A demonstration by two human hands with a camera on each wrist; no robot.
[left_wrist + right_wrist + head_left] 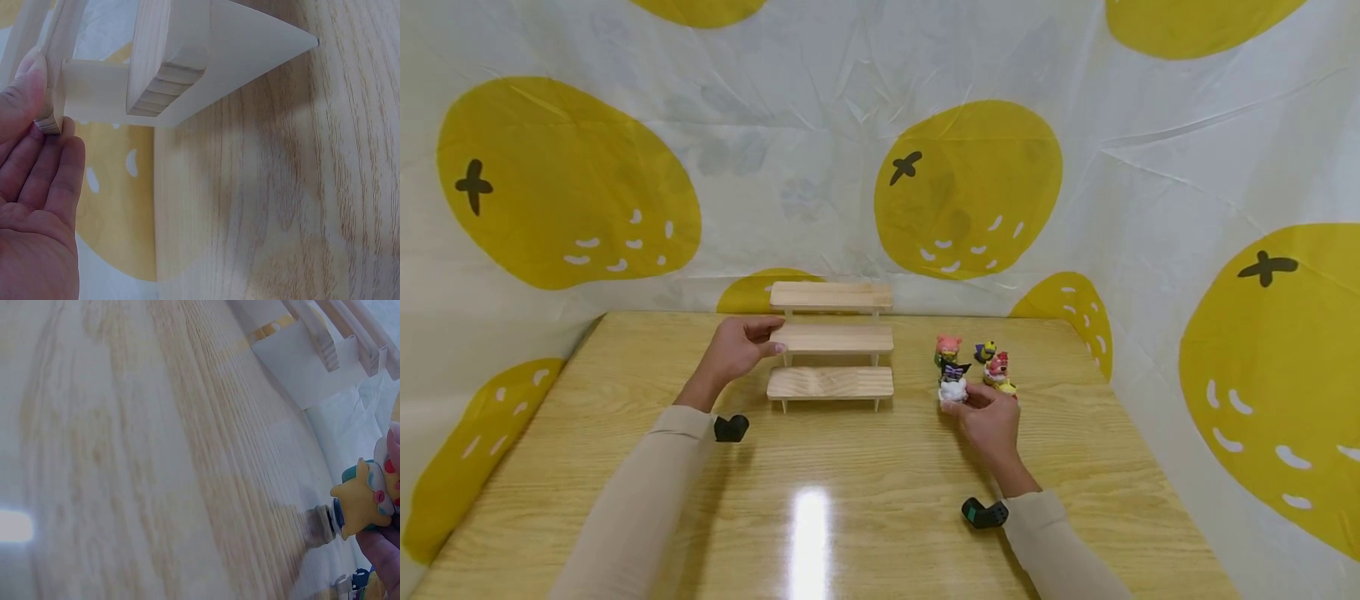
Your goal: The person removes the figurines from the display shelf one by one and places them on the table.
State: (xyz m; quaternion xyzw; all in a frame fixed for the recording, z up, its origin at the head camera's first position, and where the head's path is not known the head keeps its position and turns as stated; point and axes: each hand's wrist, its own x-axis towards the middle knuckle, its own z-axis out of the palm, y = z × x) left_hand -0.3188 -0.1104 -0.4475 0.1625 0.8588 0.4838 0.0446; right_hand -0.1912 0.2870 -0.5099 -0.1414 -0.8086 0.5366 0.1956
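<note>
A three-tier wooden display stand (pixel 832 337) with pale side supports stands toward the back of the table. My left hand (pixel 741 346) pinches the left end of its middle shelf, thumb above and fingers below, as the left wrist view confirms. To the right of the stand, my right hand (pixel 992 421) grips a small toy figurine (pixel 953 391) with a white top. From the right wrist, its yellow body (pixel 361 503) shows beside the thumb and fingers. Directly behind it is a figurine with a dark, purple-striped top (pixel 954 372).
More toy figurines cluster there: a pink one (pixel 949 346), a purple-and-yellow one (pixel 985 351), a red-and-white one (pixel 997 367) and a yellow one (pixel 1006 388) partly behind my right hand. A curtain (pixel 805 192) printed with yellow fruit hangs behind the wooden table (pixel 880 475).
</note>
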